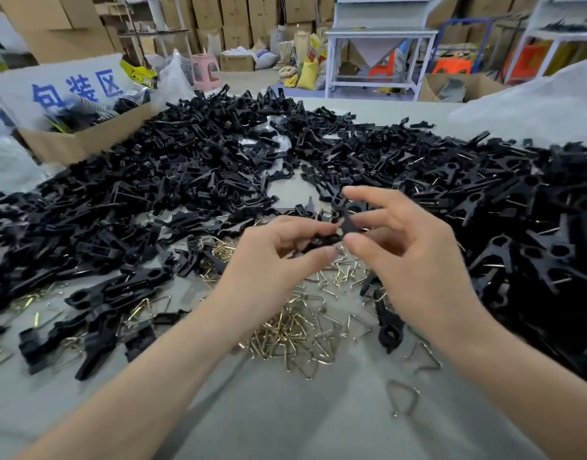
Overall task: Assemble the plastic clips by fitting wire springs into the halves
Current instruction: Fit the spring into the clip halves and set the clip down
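Left hand (279, 250): pinches a black clip half (322, 240) above the wire springs (302, 330).
Right hand (415, 250): thumb and fingers grip a second half (347, 215), touching the first.
Table (285, 423): heaped with loose halves (192, 167).

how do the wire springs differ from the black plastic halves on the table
The wire springs are shiny, brass-coloured bent wire; the black plastic halves are dull black pieces. The springs form a small, thin scatter; the halves form a far bigger heap. The springs lie nearest the camera; the halves spread left, behind and right of them. Both lie loose on the grey table.
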`<action>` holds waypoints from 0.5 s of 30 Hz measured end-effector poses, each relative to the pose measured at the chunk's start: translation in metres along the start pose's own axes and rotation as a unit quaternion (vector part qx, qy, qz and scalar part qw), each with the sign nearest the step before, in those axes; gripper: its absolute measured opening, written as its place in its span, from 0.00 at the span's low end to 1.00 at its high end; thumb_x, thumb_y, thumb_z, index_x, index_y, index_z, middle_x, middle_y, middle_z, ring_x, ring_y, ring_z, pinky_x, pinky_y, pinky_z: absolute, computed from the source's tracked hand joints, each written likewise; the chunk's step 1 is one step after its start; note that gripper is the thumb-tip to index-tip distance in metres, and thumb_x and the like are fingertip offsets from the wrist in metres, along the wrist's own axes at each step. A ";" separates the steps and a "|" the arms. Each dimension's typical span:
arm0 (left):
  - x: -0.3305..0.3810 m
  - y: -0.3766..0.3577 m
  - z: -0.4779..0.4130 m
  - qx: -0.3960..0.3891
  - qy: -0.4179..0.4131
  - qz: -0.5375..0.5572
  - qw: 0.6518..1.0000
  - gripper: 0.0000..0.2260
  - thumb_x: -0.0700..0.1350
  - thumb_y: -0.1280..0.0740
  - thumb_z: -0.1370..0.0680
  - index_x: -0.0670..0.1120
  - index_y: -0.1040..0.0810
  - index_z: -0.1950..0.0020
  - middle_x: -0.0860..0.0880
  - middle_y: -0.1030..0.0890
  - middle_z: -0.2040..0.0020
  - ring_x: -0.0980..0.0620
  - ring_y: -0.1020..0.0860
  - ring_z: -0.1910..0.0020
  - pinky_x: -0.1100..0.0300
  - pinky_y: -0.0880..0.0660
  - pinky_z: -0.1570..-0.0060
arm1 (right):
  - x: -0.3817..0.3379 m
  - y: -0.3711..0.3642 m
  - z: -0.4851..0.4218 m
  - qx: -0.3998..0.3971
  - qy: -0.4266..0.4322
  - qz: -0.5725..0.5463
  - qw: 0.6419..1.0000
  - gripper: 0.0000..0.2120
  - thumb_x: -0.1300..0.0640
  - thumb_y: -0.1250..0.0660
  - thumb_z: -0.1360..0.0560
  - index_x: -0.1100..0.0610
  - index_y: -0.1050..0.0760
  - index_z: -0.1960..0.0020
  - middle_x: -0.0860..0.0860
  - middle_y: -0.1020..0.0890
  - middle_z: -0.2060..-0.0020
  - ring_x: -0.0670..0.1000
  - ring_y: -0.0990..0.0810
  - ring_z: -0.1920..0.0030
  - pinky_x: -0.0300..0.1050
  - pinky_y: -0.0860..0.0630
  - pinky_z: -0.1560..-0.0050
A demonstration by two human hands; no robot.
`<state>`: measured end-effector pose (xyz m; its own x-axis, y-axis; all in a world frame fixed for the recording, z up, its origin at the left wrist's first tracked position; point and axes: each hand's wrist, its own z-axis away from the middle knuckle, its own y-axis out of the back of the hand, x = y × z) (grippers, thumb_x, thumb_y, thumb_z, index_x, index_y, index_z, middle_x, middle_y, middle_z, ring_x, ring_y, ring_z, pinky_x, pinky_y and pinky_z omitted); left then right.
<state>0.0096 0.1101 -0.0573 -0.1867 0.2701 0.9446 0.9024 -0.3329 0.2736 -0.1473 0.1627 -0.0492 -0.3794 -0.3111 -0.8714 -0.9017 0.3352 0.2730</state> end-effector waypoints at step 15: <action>-0.003 -0.014 0.010 -0.050 0.012 0.034 0.998 0.09 0.38 0.26 0.29 0.46 0.20 0.51 0.49 0.17 0.60 0.58 0.21 0.62 0.67 0.24 0.59 | 0.020 -0.001 0.043 0.052 -0.010 -0.052 0.997 0.10 0.61 0.28 0.28 0.46 0.20 0.52 0.41 0.16 0.57 0.44 0.18 0.55 0.34 0.24 0.53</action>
<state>0.0017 0.1230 -0.0655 -0.1360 0.2220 0.9655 0.8702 -0.4391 0.2235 -0.1453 0.1944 -0.0847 -0.2797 -0.3316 -0.9010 -0.9091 0.3931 0.1375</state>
